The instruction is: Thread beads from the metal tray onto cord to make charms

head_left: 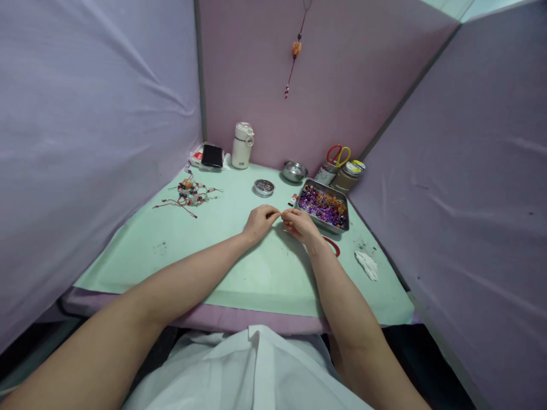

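Observation:
My left hand (pixel 258 222) and my right hand (pixel 301 224) meet fingertip to fingertip above the middle of the pale green table cover (pixel 265 285). Both are closed in a pinch, and whatever lies between the fingers is too small to make out. Partly under my right wrist shows the red handle of a cutting tool (pixel 332 246), its blades hidden. Just beyond that hand stands a metal tray (pixel 327 226) of purple, dark and orange beads and cords. A small red and white item (pixel 293 200) lies by the tray's left corner.
A round dish of small dark pieces (pixel 264 188), a metal bowl (pixel 294 171) and a white bottle (pixel 242 146) stand behind. Strung beads (pixel 191 192) lie left. Jars with scissors (pixel 338 156) are at back right; a crumpled white cloth (pixel 366 265) lies right. A beaded cord (pixel 296 49) hangs on the back wall.

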A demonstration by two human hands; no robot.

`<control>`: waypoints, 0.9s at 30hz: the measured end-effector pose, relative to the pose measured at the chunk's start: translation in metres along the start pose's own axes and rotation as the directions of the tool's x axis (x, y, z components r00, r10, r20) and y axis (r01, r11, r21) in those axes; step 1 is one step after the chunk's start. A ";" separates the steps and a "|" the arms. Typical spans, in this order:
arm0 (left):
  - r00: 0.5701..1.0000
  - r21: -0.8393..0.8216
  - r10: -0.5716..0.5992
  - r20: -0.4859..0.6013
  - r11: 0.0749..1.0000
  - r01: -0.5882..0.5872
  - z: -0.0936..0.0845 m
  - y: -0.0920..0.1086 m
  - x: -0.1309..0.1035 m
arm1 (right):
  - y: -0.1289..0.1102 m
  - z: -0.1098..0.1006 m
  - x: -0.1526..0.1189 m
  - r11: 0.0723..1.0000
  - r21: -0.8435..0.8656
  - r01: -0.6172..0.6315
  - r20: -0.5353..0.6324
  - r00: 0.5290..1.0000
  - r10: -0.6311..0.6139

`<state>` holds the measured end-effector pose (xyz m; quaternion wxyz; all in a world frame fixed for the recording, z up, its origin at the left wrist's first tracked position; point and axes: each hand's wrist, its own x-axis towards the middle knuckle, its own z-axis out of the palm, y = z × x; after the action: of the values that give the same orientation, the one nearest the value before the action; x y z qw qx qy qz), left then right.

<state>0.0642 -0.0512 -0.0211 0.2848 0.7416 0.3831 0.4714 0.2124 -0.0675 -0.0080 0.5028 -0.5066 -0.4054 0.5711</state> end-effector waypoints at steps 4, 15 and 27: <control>0.997 -0.057 -0.081 0.001 0.995 0.081 0.000 -0.002 0.002 | -0.002 0.004 -0.004 0.995 -0.065 0.074 -0.033 0.997 -0.076; 0.928 -0.365 -0.340 0.154 0.853 0.373 0.001 0.001 0.004 | 0.000 0.008 0.000 0.925 -0.223 0.308 -0.058 0.943 -0.329; 0.906 -0.512 -0.362 0.217 0.748 0.422 0.002 -0.005 0.006 | 0.001 0.008 -0.002 0.971 -0.164 0.174 -0.063 0.981 -0.186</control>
<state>0.0663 -0.0439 -0.0226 0.5968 0.5551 0.3637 0.4511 0.2040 -0.0691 -0.0078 0.5263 -0.5278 -0.4735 0.4692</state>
